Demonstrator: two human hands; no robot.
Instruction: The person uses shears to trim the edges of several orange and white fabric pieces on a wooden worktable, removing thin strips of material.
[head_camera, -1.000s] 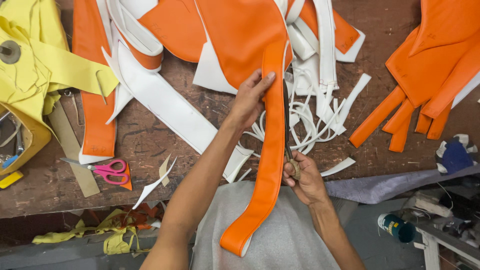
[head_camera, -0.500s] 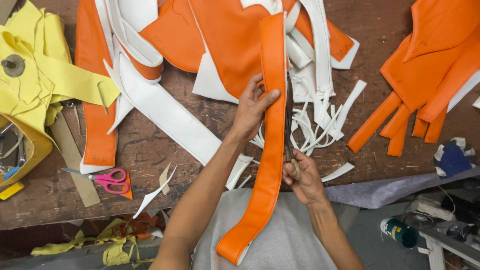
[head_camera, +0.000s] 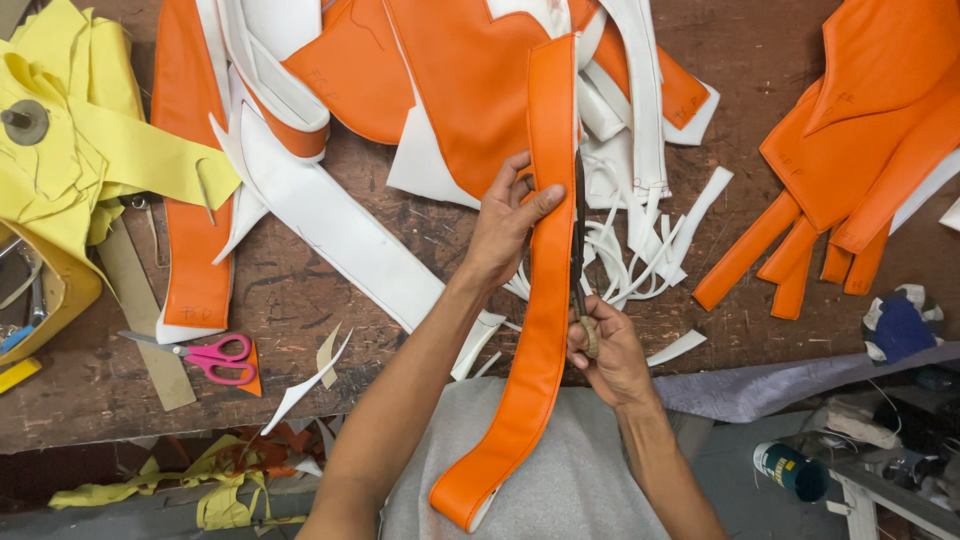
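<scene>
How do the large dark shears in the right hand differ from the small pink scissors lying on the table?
The dark shears are long, with dark metal blades, and the right hand grips them along the orange strip that the left hand steadies. The pink scissors are shorter, have bright pink handles, and lie flat and untouched on the wooden table. Whether either pair's blades are parted is hard to tell. Both are cutting tools.

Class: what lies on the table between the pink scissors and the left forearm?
In the head view, two pale offcuts lie between the pink scissors and left forearm.
</scene>
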